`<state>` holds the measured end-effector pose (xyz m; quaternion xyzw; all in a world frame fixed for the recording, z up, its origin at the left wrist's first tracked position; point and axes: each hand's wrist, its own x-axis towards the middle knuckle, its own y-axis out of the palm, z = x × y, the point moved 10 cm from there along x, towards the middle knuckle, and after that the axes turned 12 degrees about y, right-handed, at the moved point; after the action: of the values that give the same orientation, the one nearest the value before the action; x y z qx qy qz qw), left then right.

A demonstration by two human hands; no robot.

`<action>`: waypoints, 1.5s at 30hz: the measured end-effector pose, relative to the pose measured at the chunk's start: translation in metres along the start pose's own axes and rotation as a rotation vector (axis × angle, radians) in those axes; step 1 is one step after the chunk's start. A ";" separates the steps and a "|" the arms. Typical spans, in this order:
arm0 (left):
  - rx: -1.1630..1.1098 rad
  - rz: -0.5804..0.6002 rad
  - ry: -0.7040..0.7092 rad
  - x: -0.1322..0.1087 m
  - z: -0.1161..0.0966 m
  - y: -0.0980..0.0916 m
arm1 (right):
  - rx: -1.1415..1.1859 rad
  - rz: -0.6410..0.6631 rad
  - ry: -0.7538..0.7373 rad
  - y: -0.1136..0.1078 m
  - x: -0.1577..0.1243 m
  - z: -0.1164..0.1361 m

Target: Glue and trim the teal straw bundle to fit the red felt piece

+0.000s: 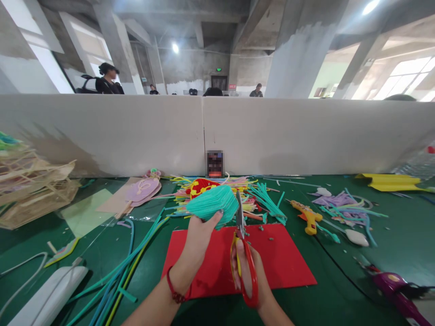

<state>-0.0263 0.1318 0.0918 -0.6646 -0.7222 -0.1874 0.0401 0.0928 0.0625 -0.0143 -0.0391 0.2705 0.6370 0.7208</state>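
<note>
My left hand (200,235) grips a turquoise piece built of rows of fuzzy pipe cleaners (212,203), holding it up over a red sheet (285,258). In my right hand (248,267) is a pair of scissors (251,278) with red and yellow handles. The blades point upward, close beside the right edge of the turquoise piece; whether they touch it I cannot tell. Small turquoise clippings lie on the red sheet. Behind the piece sits a red and yellow fuzzy shape (203,186) on a heap of coloured pipe cleaners.
A yellow glue gun (307,217) and a purple glue gun (390,285) lie at right. Turquoise pipe cleaners (267,199) lie behind the sheet, long strands (132,258) at left. A white power strip (50,294) is front left. A phone (215,164) leans on the partition (288,136).
</note>
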 end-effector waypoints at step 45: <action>0.157 0.691 -0.249 -0.007 0.001 0.012 | 0.153 -0.095 -0.265 -0.037 0.024 0.038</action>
<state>-0.0133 0.1259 0.0916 -0.8817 -0.4669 -0.0246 0.0636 0.1416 0.0926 -0.0029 0.0875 0.2188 0.5794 0.7803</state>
